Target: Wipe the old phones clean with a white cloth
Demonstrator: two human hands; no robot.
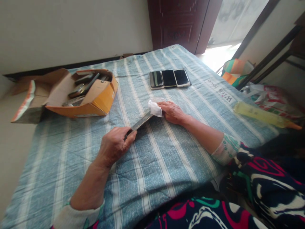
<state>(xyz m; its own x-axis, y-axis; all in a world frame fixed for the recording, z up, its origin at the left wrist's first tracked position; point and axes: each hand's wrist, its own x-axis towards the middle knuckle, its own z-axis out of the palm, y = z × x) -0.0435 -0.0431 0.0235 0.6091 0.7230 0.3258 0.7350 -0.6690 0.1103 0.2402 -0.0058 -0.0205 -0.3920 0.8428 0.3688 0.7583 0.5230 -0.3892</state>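
My left hand grips one end of a smartphone, which is tilted so that mostly its narrow side shows. At the phone's far end, my right hand pinches a white tissue or cloth that touches the phone. Just beyond my right hand, three smartphones lie side by side: a dark one with light reflected on it, a black one in the middle, and one with a white frame on the right.
An open orange cardboard box holding several old phones stands at the left. Blue-and-white striped cloth covers the table. A yellow transparent bottle-like item lies at the right edge, near plastic bags. A dark red door stands behind.
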